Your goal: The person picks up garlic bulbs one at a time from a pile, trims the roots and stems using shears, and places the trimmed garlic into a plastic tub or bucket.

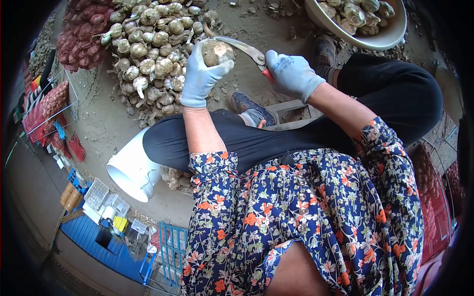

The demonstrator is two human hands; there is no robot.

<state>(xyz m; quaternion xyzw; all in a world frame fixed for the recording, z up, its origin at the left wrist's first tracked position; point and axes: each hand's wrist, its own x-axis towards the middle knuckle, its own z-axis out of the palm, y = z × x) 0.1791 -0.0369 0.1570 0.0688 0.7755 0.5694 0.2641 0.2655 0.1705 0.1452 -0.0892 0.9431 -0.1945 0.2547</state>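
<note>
Gloved left hand (pixel 200 74) cupped upward, gloved right hand (pixel 292 75) clenched, forearms bare.

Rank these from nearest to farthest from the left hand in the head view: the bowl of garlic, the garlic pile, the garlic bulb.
1. The garlic bulb: gripped in the left hand itself.
2. The garlic pile: on the ground just to that hand's left.
3. The bowl: far right, beyond the right hand holding the shears.
</note>
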